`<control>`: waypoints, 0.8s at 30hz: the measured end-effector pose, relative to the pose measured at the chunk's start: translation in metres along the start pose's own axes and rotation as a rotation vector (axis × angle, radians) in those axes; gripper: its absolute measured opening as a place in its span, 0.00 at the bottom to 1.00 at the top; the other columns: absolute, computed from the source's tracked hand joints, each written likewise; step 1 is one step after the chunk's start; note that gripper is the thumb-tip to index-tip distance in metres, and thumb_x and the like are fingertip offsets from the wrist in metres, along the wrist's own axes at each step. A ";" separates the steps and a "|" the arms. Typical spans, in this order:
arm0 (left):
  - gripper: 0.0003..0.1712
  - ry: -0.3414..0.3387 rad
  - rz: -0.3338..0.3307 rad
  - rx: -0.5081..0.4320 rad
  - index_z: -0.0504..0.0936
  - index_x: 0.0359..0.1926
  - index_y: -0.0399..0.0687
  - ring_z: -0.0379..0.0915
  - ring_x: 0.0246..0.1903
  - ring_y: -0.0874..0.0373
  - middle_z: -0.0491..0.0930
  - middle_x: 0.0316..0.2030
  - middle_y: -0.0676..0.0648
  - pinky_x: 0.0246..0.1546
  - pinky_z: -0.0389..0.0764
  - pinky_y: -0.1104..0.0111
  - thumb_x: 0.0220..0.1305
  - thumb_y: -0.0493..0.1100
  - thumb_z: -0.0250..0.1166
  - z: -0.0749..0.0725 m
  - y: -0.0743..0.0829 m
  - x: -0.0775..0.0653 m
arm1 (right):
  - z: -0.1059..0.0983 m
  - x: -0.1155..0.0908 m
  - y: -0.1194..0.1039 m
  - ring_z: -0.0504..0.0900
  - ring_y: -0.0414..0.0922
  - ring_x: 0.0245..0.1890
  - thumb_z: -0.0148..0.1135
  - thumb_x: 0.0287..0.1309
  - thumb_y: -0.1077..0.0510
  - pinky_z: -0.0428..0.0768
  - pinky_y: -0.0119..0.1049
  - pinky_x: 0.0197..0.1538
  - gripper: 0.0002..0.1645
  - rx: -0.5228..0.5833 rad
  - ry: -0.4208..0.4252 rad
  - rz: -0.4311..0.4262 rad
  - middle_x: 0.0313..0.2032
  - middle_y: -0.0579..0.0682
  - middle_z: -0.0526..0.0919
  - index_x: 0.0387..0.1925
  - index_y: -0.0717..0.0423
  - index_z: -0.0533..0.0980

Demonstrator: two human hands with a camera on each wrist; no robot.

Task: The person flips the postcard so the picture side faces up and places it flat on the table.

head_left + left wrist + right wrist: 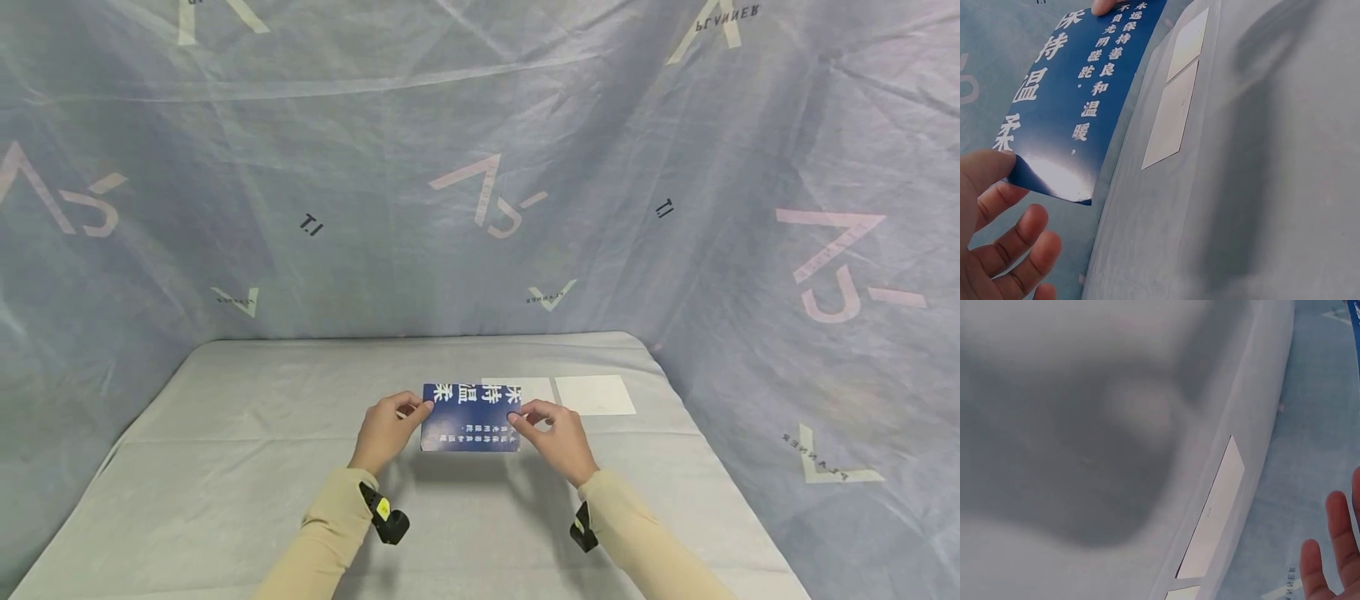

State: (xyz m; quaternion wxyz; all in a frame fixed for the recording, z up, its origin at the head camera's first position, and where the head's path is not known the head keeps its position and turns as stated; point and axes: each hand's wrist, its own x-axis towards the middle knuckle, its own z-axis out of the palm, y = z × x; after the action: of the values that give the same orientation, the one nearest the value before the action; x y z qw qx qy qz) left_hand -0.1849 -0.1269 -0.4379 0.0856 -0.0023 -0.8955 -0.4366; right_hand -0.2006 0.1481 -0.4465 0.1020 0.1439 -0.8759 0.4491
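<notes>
**Blue card (pixel 470 432) held up by both side edges**

Step in hand, as judged: a two-handed carry or display of the card above the work surface. The next move would call for both hands to act together, keeping the card level and unbent.

A grey-blue printed backdrop (pixel 390 167) closes off the rear and both sides. Within it, a work surface (pixel 247 508) is covered in pale cloth. Two beige sleeves (pixel 330 517) reach in from the near side. The blue card is raised off the cloth, its white lettering facing the head view. Beyond it, two white cards lie side by side: the right one (pixel 595 395) in full sight, the left one (pixel 536 387) partly hidden behind the blue card.

The left hand (pixel 386 431) keeps a narrow pinch on the left edge, thumb on the printed face. The right hand (pixel 558 437) pinches the opposite edge at about mid-height; the right wrist view does not show that contact. The card spans the gap between.
</notes>
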 end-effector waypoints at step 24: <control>0.10 0.026 -0.015 0.023 0.85 0.37 0.49 0.80 0.40 0.50 0.85 0.37 0.46 0.38 0.78 0.56 0.70 0.50 0.66 -0.011 -0.006 -0.004 | 0.011 0.005 -0.010 0.81 0.40 0.30 0.74 0.58 0.51 0.79 0.37 0.36 0.06 0.007 -0.026 -0.019 0.28 0.42 0.86 0.30 0.47 0.85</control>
State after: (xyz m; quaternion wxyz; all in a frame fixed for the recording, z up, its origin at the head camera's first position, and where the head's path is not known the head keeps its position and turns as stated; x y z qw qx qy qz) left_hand -0.1798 -0.1386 -0.4363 0.0941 0.0112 -0.8993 -0.4271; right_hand -0.2024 0.1328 -0.4440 0.0945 0.1584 -0.8741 0.4494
